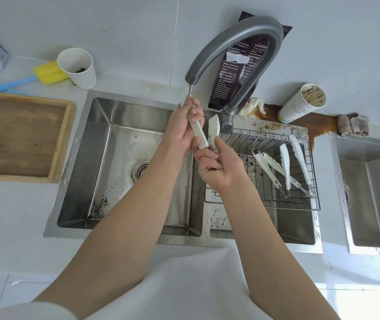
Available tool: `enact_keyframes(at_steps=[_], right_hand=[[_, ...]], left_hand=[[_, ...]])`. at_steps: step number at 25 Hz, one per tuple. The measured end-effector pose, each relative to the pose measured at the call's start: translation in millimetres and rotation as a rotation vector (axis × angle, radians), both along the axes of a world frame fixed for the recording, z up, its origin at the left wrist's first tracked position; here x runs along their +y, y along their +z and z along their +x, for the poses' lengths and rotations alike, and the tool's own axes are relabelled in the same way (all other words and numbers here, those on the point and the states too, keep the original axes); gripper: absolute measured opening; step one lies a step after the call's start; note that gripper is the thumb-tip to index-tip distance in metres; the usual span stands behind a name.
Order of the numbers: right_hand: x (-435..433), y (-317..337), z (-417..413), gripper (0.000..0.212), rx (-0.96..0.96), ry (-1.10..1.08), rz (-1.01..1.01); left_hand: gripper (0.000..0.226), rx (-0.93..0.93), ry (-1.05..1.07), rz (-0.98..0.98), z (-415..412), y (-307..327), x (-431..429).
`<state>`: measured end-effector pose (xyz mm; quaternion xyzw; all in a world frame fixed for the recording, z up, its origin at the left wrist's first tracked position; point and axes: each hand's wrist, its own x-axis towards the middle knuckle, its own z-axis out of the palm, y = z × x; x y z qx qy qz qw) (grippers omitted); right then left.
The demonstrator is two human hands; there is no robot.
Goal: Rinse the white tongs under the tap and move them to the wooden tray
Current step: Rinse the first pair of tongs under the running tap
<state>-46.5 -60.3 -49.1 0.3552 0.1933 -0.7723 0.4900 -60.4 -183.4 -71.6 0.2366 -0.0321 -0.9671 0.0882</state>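
the left hand (183, 129) curls round 1 arm of the white tongs (199, 135) under the tap (230, 39). the right hand (221, 168) pinches their lower end.

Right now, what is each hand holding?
Left hand: curled round one arm of the white tongs, under the tap.
Right hand: pinching the tongs' other arm.
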Motion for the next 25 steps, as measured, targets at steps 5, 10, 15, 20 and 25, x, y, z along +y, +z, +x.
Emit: enact_keyframes(at_steps=[5, 10, 15, 20, 25], right_hand=[[0.6, -3.8, 8.2, 0.036, 0.057, 0.051, 0.081], [-4.6, 1.2, 8.2, 0.038, 0.199, 0.095, 0.223], [-4.0, 0.1, 5.3, 0.049, 0.086, 0.016, 0.093], [-9.3, -3.0, 8.6, 0.050, 0.126, -0.006, 0.125], [-23.4, 0.3, 15.0, 0.034, 0.433, 0.038, 0.490]], left_hand=[[0.038, -0.353, -0.100, -0.257, -6.6, 4.4, -4.2], [0.055, -0.349, -0.187, -0.045, -11.4, 0.3, -12.1], [0.033, -0.208, -0.047, -0.185, -12.5, 4.2, -3.4], [0.022, -0.307, -0.079, -0.451, -16.7, 8.9, -0.3], [0.029, -0.547, -0.171, -0.770, -31.7, 8.2, -3.8]])
